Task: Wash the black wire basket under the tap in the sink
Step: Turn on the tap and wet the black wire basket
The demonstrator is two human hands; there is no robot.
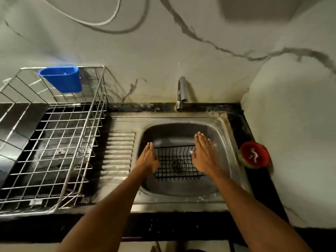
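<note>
The black wire basket (176, 163) lies in the bowl of the steel sink (181, 190), over the drain. My left hand (148, 158) is flat with straight fingers at the basket's left side. My right hand (203, 151) is flat at its right side, thumb out. Both hands are beside the basket; I cannot tell whether they touch it. The chrome tap (181, 93) stands behind the sink, and no water stream shows.
A steel dish rack (54, 142) with a blue plastic cup (62, 79) hung on its back rim stands on the black counter to the left. A red round container (254, 154) sits at the sink's right. Marble wall tiles close the back and right.
</note>
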